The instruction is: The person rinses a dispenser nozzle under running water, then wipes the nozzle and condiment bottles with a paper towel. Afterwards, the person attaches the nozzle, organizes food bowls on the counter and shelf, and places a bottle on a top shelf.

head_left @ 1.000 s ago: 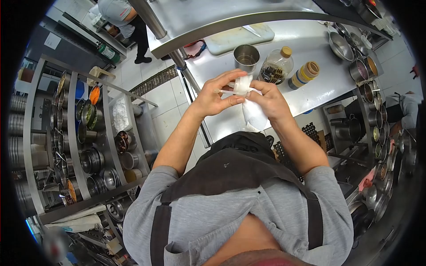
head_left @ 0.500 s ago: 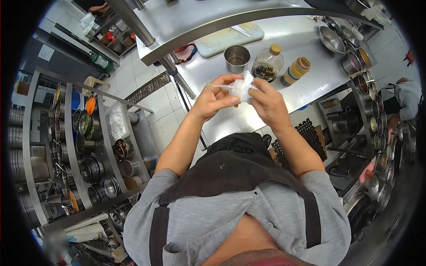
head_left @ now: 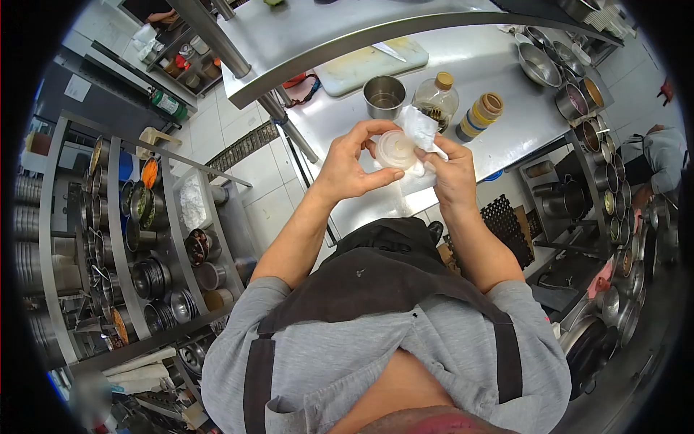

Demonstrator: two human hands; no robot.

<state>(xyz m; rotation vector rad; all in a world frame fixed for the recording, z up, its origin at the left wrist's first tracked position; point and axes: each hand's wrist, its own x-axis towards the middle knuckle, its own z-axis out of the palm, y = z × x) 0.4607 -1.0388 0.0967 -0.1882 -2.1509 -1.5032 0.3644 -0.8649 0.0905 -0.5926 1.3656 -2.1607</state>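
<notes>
My left hand (head_left: pixel 352 165) grips a small round translucent plastic piece (head_left: pixel 395 149), its thumb below and its fingers above. What looks like a cup or lid shows its round face to the camera. My right hand (head_left: pixel 454 172) pinches a white paper or cloth (head_left: pixel 419 129) against the right side of the plastic piece. Beyond my hands on the steel counter (head_left: pixel 376 202) stand a metal pot (head_left: pixel 384 95), a clear jar with a gold lid (head_left: pixel 438 98) and a bottle with yellow and blue bands (head_left: pixel 480 116).
A white cutting board (head_left: pixel 354 70) with a knife (head_left: pixel 389 52) lies at the counter's back. A steel shelf edge (head_left: pixel 347 43) crosses above. Metal bowls (head_left: pixel 538 65) stand at the right. A rack with pans (head_left: pixel 148 278) is at the left. Another person (head_left: pixel 661 163) is at the far right.
The plastic piece has turned so its round face shows, and the white paper or cloth has moved to its right side. The head view has shifted slightly since the earliest frame.
</notes>
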